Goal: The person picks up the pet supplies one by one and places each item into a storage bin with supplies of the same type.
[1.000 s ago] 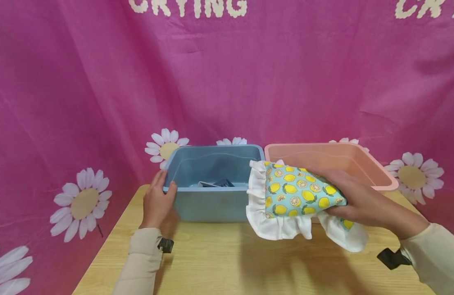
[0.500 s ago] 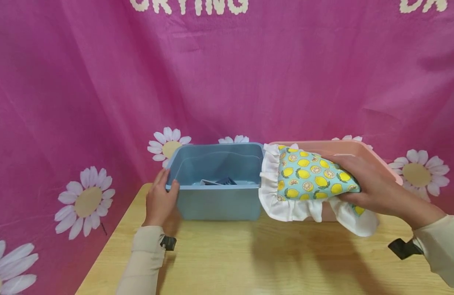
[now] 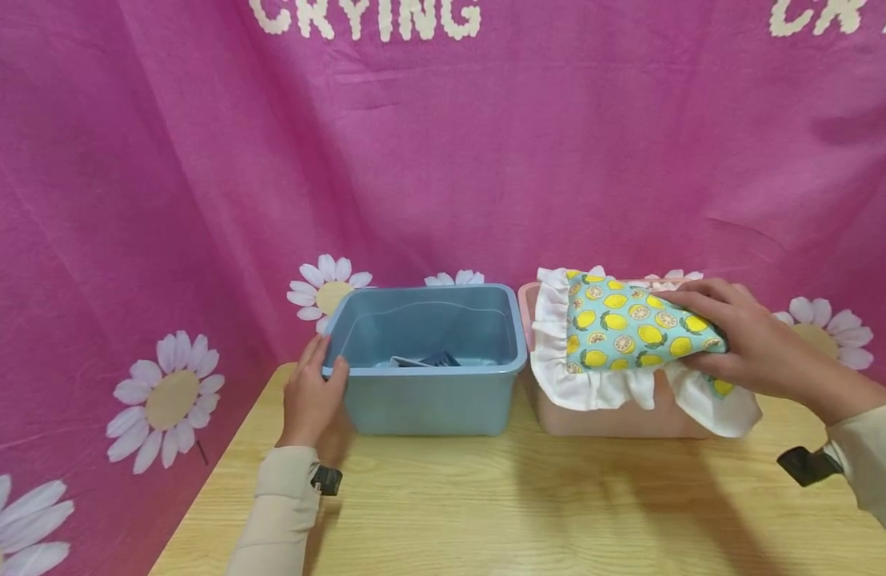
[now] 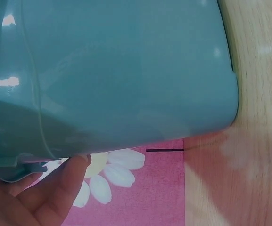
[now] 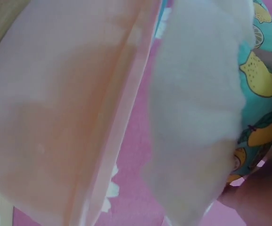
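In the head view, my left hand (image 3: 312,394) holds the left front corner of a blue plastic bin (image 3: 432,404), fingers along the outside. Close up in the left wrist view, the thumb and fingers (image 4: 62,190) lie at the bin's rim. Over the pink plastic bin (image 3: 601,420) at right, my right hand (image 3: 752,340) grips a folded lemon-print cloth (image 3: 623,324) with a white ruffled edge. The cloth hides most of the pink bin's opening. From the right wrist, its white trim (image 5: 197,103) appears apart from the pink rim.
Inside the blue bin lie a flat pale-edged item (image 3: 407,362) and a dark item (image 3: 441,359), their kinds unclear. Both bins stand side by side on a wooden table (image 3: 429,512). A magenta flower-print curtain (image 3: 443,160) hangs close behind.
My right hand has carried the lemon-print cloth right and upward, from between the two bins to over the pink one. My left hand has stayed at the blue bin's corner.
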Available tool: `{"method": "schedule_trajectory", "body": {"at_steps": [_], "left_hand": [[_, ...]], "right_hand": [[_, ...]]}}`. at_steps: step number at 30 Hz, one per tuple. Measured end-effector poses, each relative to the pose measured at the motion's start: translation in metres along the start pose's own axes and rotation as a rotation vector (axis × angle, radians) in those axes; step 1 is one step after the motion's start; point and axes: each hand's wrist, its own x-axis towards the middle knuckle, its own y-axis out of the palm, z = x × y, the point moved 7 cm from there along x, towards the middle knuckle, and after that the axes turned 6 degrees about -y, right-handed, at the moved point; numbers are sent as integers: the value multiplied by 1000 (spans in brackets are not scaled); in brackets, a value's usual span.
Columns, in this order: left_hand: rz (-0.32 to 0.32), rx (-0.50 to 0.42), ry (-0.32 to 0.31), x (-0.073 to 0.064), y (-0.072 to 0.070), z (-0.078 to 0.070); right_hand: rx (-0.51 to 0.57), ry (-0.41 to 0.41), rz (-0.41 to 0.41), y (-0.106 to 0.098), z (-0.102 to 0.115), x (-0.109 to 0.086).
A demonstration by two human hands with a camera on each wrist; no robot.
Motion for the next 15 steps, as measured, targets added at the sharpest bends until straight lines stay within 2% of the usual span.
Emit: {"method": "schedule_trajectory", "body": {"at_steps": [10,15], "left_hand": [[-31,7,18,3,-2,-2],[-17,10,0,2,-1,-2]], "right_hand": [[-11,60,-17,-8,-30,3],[-20,44,-38,-7,-38,1]]}}
